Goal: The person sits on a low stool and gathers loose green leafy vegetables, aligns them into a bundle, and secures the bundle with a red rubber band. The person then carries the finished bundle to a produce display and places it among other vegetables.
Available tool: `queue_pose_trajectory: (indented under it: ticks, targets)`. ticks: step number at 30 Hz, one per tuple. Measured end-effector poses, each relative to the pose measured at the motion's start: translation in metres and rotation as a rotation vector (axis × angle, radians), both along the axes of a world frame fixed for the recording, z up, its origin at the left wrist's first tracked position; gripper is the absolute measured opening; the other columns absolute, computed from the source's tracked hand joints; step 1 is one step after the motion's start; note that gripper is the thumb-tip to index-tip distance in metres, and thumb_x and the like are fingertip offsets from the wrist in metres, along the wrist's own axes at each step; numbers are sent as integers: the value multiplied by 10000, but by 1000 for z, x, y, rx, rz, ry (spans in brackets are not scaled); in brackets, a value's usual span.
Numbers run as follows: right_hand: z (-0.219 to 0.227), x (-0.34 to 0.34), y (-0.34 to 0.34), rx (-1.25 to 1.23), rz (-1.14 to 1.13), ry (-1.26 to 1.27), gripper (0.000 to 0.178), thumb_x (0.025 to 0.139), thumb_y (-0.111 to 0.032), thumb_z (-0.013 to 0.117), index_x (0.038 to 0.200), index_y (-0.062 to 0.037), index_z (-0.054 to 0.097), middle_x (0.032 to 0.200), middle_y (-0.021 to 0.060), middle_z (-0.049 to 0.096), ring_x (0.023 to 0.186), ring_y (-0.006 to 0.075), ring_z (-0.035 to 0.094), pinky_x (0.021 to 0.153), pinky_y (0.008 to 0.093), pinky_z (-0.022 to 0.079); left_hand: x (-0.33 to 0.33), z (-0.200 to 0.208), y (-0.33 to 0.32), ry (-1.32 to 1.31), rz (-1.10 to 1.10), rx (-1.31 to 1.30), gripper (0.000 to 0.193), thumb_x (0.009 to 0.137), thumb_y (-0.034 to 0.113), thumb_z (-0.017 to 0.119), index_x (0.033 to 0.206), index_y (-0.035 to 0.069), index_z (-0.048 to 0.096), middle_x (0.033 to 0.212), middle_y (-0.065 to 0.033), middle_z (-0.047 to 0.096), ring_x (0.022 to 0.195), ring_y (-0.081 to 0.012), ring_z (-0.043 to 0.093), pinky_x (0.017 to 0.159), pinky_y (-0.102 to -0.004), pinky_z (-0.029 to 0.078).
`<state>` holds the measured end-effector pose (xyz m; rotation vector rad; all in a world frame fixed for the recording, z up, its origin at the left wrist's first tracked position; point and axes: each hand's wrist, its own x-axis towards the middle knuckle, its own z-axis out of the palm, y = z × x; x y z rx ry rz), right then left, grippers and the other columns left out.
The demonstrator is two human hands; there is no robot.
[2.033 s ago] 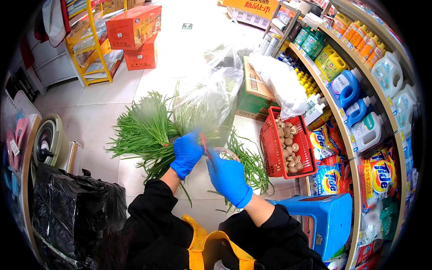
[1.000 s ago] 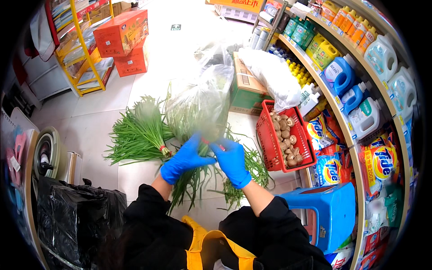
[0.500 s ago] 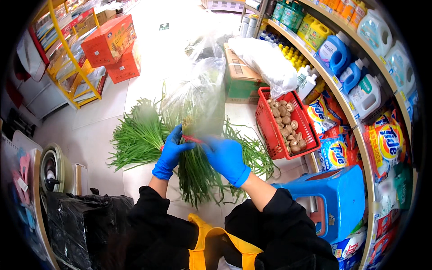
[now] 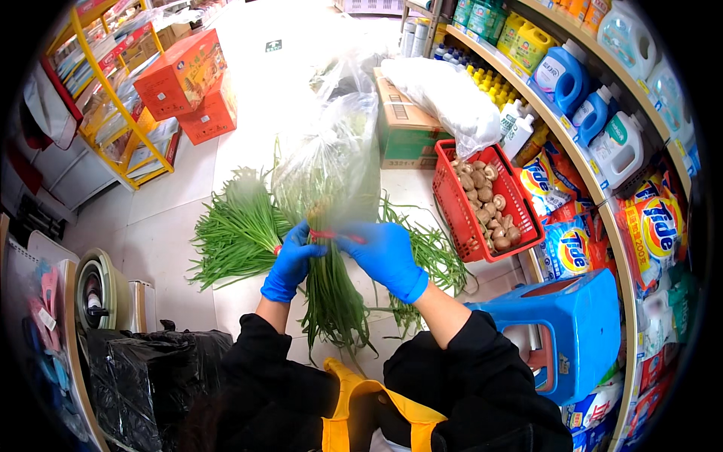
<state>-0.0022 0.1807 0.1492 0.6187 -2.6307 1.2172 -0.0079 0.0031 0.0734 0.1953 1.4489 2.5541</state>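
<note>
Green bundle (image 4: 335, 294): long axis toward wearer; left hand (image 4: 290, 260), fingers curled round its neck; right hand (image 4: 389, 258), fingers pinching red band (image 4: 324, 235).

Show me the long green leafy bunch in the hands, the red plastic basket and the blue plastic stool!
Long green leafy bunch (image 4: 332, 292): head view, hanging leaves.
Red plastic basket (image 4: 456, 213): head view, left wall.
Blue plastic stool (image 4: 584, 322): head view, side, right of its opening.

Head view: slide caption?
Gloved left hand gripping a green bunch, right hand pinching the red band across it; basket of mushrooms at right.
</note>
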Motion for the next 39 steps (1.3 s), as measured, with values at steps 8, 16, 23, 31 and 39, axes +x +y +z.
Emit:
queue_pose_trajectory:
  ticks: [8, 16, 23, 31, 39]
  targets:
    - [0, -1, -1, -79, -14, -119, 208, 755, -284, 595, 868, -122, 657, 625, 90, 602, 584, 221, 605, 524, 292, 459, 8, 11, 1, 27, -73, -54, 494, 621, -12, 608, 1103, -11, 502, 1040, -72, 563, 934, -139, 530, 823, -268, 424]
    - [8, 8, 2, -7, -49, -26, 200, 734, -295, 606, 871, -160, 660, 645, 100, 591, 581, 272, 583, 512, 315, 453, 12, 33, 22, 319, 290, -429, 283, 657, 57, 670, 915, -5, 571, 823, -63, 622, 739, -119, 578, 692, -242, 457]
    - [-72, -76, 43, 242, -381, -74, 212, 719, -232, 549, 607, -55, 579, 626, 159, 581, 562, 309, 580, 498, 391, 446, 17, 29, 34, 641, 429, -860, 164, 635, 47, 648, 770, 12, 562, 676, -93, 589, 602, -144, 572, 537, -262, 441]
    - [-81, -43, 82, 292, -134, -276, 308, 802, -291, 482, 987, -59, 568, 854, 197, 595, 783, 355, 565, 681, 413, 443, 10, 2, -47, 150, 520, -448, 119, 734, 13, 568, 843, -33, 563, 735, -79, 594, 651, -151, 578, 638, -266, 475]
    - [-130, -23, 85, 266, 335, -465, 362, 814, -281, 497, 1103, -65, 531, 948, 168, 595, 789, 241, 585, 730, 324, 453, 20, 23, -43, 191, 234, -621, 198, 694, 32, 629, 877, -20, 574, 790, -42, 603, 706, -113, 567, 677, -247, 459]
